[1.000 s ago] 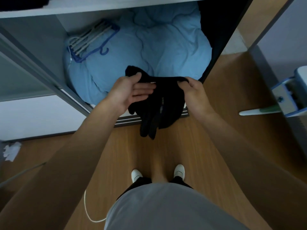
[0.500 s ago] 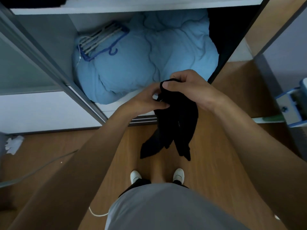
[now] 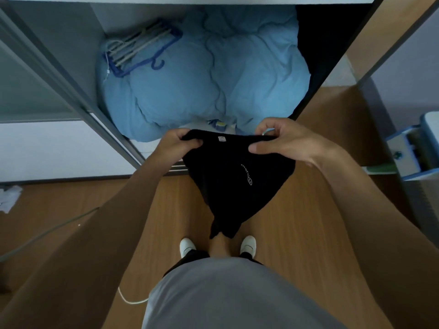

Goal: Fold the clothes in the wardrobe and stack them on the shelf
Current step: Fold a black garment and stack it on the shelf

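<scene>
A black T-shirt [image 3: 228, 184] with small white lettering hangs in front of me over the wooden floor, its collar label facing up. My left hand [image 3: 177, 144] grips its top edge at the left. At the right, my right hand [image 3: 282, 141] pinches the same edge. The cloth tapers down to a point above my feet. The open wardrobe [image 3: 71, 74] stands just beyond the hands. The edge of a white shelf [image 3: 213, 0] shows at the very top.
A light blue duvet [image 3: 213, 84] fills the wardrobe's bottom, with a bundle of blue and pale hangers [image 3: 140, 52] on it. A wooden panel [image 3: 370, 39] rises at right, a blue-white object [image 3: 413, 150] beside it. Crumpled paper [image 3: 9, 198] and cables lie on the floor.
The hands, close together on the bunched shirt half a second ago, have moved apart and spread its top edge. The shirt now hangs flat with its lettering showing.
</scene>
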Tool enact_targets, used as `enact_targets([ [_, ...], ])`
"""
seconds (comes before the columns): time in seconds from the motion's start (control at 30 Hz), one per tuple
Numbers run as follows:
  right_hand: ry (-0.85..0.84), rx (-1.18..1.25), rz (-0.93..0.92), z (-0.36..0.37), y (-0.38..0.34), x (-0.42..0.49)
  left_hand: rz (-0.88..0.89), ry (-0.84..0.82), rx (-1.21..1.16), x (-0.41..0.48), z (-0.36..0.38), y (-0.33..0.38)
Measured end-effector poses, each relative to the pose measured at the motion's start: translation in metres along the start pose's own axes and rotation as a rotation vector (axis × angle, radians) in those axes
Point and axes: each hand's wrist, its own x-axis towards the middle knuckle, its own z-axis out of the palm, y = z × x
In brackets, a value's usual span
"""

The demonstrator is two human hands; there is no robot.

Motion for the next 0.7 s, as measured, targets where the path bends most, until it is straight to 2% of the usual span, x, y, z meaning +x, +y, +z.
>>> enact_targets([
  [0.13,-0.120,-0.076,0.032,0.014,0.004,-0.004,0.019,0.087,0.108,0.006,-0.014,0.006],
  [0.23,-0.117,-0.096,0.004,0.014,0.004,-0.005,0.019,0.097,0.135,0.008,-0.030,0.003],
  [0.4,-0.123,-0.012,-0.040,0.011,0.006,-0.006,0.073,0.187,0.028,0.009,-0.053,0.000],
  [0.5,-0.084,-0.034,-0.066,0.008,0.005,-0.004,0.109,0.151,0.074,0.007,-0.055,0.006],
  [0.6,-0.137,-0.061,-0.053,0.005,0.006,-0.005,0.135,0.160,0.100,0.003,-0.055,0.009],
  [0.7,-0.107,0.030,-0.077,0.003,0.009,-0.004,0.157,0.184,0.069,0.000,-0.054,0.012],
])
